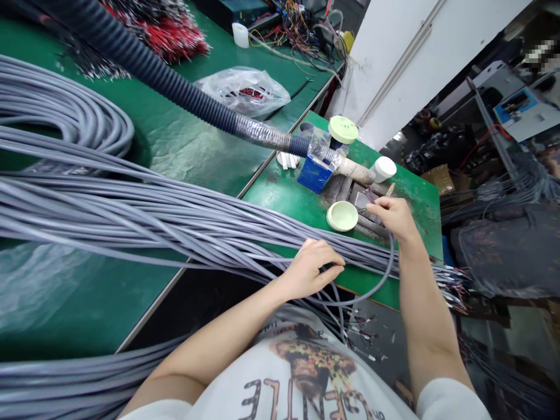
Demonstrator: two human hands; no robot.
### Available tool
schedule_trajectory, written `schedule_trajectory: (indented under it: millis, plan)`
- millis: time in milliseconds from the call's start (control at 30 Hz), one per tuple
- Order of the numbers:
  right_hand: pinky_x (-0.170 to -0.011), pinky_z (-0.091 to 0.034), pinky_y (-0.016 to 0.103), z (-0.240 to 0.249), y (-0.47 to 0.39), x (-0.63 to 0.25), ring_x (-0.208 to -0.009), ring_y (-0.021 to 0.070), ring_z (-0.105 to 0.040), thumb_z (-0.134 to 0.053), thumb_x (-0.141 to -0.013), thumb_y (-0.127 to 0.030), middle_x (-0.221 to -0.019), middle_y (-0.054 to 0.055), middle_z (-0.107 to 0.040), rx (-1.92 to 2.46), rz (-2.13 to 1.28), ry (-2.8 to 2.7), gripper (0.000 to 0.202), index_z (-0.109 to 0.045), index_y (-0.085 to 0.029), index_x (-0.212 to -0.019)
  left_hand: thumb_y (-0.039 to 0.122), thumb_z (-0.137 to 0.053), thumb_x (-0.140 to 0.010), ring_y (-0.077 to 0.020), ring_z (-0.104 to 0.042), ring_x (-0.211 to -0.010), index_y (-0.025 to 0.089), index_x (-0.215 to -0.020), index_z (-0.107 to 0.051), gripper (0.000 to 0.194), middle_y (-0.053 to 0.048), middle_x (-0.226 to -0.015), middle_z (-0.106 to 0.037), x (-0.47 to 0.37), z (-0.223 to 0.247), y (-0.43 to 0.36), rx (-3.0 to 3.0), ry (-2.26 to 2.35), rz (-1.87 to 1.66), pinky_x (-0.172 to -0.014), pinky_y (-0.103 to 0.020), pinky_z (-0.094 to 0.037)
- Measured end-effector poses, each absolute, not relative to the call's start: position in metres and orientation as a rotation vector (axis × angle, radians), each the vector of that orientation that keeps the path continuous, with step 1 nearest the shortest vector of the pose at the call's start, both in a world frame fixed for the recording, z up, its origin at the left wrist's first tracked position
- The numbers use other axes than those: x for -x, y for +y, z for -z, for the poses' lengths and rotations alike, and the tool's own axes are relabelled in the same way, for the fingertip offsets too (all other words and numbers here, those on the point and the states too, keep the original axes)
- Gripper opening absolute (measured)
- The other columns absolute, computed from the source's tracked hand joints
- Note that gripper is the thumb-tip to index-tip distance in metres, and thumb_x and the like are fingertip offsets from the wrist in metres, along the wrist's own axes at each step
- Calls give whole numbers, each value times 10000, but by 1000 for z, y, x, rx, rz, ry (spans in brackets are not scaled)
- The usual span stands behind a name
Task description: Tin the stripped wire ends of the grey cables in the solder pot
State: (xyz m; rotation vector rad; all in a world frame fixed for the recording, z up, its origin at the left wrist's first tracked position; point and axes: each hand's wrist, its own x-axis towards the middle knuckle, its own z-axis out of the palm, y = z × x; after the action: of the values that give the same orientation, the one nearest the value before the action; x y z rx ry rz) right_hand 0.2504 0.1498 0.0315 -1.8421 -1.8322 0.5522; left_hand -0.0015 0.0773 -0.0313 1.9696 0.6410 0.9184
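My right hand (396,217) pinches a grey cable (391,256) near its end, where thin coloured wires come out. These wires lie over a small pale plate (362,200) on a dark, worn patch of the green bench. From that hand the cable loops down and back to the left. My left hand (312,265) is over the near side of a long bundle of grey cables (210,219), its fingers loosely curved and thumb apart, with nothing visible between them. A pale green round tub (342,216) stands between the two hands, beyond the bundle.
A black corrugated hose (175,81) crosses overhead to a blue box (315,173) and a pale nozzle (356,170). Nearby are a white cup (384,169) and a pale green lid (343,129). Coiled cables (79,111) and a plastic bag (245,90) lie on the larger green table.
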Motion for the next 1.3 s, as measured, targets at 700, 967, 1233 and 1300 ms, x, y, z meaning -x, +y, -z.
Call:
schedule_trajectory:
  millis: [700,967,1233,1300]
  plan:
    - [-545,-258,272,-31,152,-224,-552,117,-398,-539,-783,-375,-554,-5,-459,1922,-212,-2167,356,-465,-179,-495,271,-511,-913,-160,-567,-834,202,-899,-643,150,-17,-845,-701,3,32,77,-1998,626,-925,-804,-332,-330]
    - [-531,-255,270,-12,175,-286,-513,123,-393,-549,-723,-405,-476,-10,-433,2285,-29,-1832,336,-528,-180,-475,274,-516,-913,-161,-562,-836,206,-905,-646,148,-18,-862,-705,2,34,77,-1996,637,-922,-799,-332,-323]
    - [-551,-287,271,14,187,-303,-568,152,-476,-567,-716,-413,-547,28,-550,2418,-21,-1787,306,-631,-177,-533,270,-512,-915,-163,-567,-839,203,-912,-644,149,-21,-863,-705,2,33,78,-2003,627,-927,-801,-334,-323]
    - [-546,-282,275,17,188,-304,-560,153,-470,-569,-710,-408,-536,26,-536,2419,-26,-1787,304,-627,-177,-522,275,-506,-918,-164,-568,-840,204,-911,-643,155,-21,-865,-705,2,33,78,-2005,631,-923,-802,-336,-324]
